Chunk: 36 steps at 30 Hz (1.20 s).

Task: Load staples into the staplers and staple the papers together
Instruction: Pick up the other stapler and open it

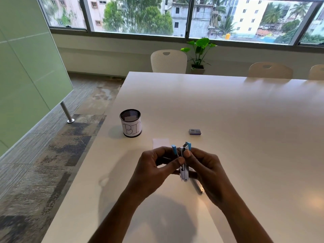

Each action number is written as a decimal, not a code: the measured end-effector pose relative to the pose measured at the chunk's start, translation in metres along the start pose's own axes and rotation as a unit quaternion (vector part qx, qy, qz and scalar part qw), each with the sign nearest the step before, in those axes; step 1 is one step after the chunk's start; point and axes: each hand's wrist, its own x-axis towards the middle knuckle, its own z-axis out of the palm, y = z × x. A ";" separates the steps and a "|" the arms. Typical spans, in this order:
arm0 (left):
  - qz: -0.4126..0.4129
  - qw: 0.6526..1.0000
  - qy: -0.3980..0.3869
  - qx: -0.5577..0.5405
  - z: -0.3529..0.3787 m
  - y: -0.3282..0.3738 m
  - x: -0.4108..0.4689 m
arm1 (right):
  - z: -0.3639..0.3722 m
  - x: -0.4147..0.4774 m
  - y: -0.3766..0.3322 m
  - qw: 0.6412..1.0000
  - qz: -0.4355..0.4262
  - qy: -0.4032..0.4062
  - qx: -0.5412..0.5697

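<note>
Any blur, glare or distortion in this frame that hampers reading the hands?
Head view: wide-angle bending at the window frame; soft window sheen on the table; floor edges smeared; left hand, right hand and stapler slightly soft, still legible.

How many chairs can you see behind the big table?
3. One white chair stands at the far edge beside the potted plant; a second chair is farther right; a third chair is cut off by the right border. More may be out of view.
</note>
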 end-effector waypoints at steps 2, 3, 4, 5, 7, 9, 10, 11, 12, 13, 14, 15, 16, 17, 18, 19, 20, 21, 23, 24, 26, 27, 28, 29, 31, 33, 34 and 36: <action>0.011 0.999 -0.001 0.036 0.000 0.001 0.000 | 0.000 -0.002 -0.002 1.000 0.009 -0.002 0.010; 0.018 0.998 0.000 0.052 0.001 0.001 -0.001 | 0.000 -0.003 -0.003 1.000 0.017 -0.001 0.013; 0.022 0.998 0.002 0.065 0.001 0.002 -0.001 | 0.000 -0.004 -0.004 1.000 0.025 0.001 0.015; 0.023 0.997 0.004 0.074 0.001 0.002 0.000 | -0.001 -0.004 -0.005 0.999 0.034 0.003 0.018; 0.026 0.996 0.004 0.085 0.001 0.003 0.000 | -0.003 -0.004 -0.006 0.999 0.045 -0.002 0.021; 0.030 0.995 0.002 0.094 0.001 0.004 0.000 | -0.004 -0.004 -0.008 0.999 0.048 -0.005 0.018; 0.032 0.995 0.001 0.098 0.000 0.005 0.000 | -0.004 -0.004 -0.008 0.999 0.046 -0.006 0.014; 0.035 0.994 0.001 0.101 0.000 0.005 -0.001 | -0.004 -0.004 -0.008 0.999 0.044 -0.007 0.012; 0.038 0.994 0.002 0.102 0.000 0.006 -0.001 | -0.004 -0.004 -0.008 0.999 0.042 -0.009 0.009; 0.039 0.994 0.005 0.098 0.000 0.006 -0.002 | -0.004 -0.003 -0.008 0.999 0.041 -0.011 0.007; 0.040 0.995 0.008 0.093 0.000 0.006 -0.002 | -0.004 -0.003 -0.008 0.999 0.042 -0.012 0.005; 0.041 0.995 0.011 0.088 0.000 0.006 -0.003 | -0.004 -0.002 -0.008 0.999 0.043 -0.013 0.004; 0.041 0.995 0.015 0.084 0.001 0.006 -0.003 | -0.003 -0.002 -0.009 0.999 0.044 -0.013 0.004; 0.040 0.996 0.018 0.080 0.001 0.006 -0.004 | -0.003 -0.001 -0.009 0.999 0.043 -0.012 0.005; 0.034 0.997 0.020 0.073 0.001 0.006 -0.004 | -0.003 -0.001 -0.008 0.999 0.041 -0.009 0.008; 0.027 0.998 0.021 0.060 0.001 0.005 -0.003 | -0.002 -0.001 -0.008 0.999 0.038 -0.007 0.011; 0.018 0.999 0.021 0.045 0.002 0.004 -0.003 | -0.001 -0.002 -0.008 0.999 0.034 -0.004 0.012; 0.011 0.999 0.022 0.034 0.002 0.004 -0.003 | 0.000 -0.002 -0.007 1.000 0.028 0.000 0.007; 0.003 0.999 0.031 0.029 0.004 0.004 -0.004 | 0.004 -0.002 -0.006 1.000 0.016 0.008 -0.016; 0.001 0.999 0.034 0.029 0.005 0.004 -0.005 | 0.005 -0.002 -0.005 1.000 0.011 0.007 -0.028; -0.003 0.999 0.036 0.014 0.003 0.005 -0.006 | 0.006 -0.001 -0.006 1.000 0.003 0.005 -0.030; -0.013 0.999 0.039 -0.011 0.001 0.006 -0.006 | 0.005 -0.001 -0.006 1.000 0.005 0.008 -0.012; -0.028 0.998 0.044 -0.046 -0.002 0.007 -0.006 | 0.004 -0.001 -0.007 1.000 0.010 0.012 0.018; -0.040 0.995 0.047 -0.075 -0.006 0.008 -0.006 | 0.002 -0.001 -0.007 0.999 0.015 0.013 0.043; -0.047 0.993 0.051 -0.097 -0.013 0.009 -0.005 | 0.001 -0.001 -0.007 0.999 0.011 0.014 0.049; -0.052 0.991 0.049 -0.110 -0.015 0.010 -0.004 | 0.003 0.000 -0.005 0.999 -0.005 0.019 0.036; -0.055 0.990 0.051 -0.122 -0.014 0.009 -0.003 | 0.003 0.000 -0.005 0.999 -0.016 0.025 0.032; -0.058 0.984 0.061 -0.154 -0.013 0.008 -0.003 | 0.005 -0.001 -0.004 0.998 -0.048 0.039 0.013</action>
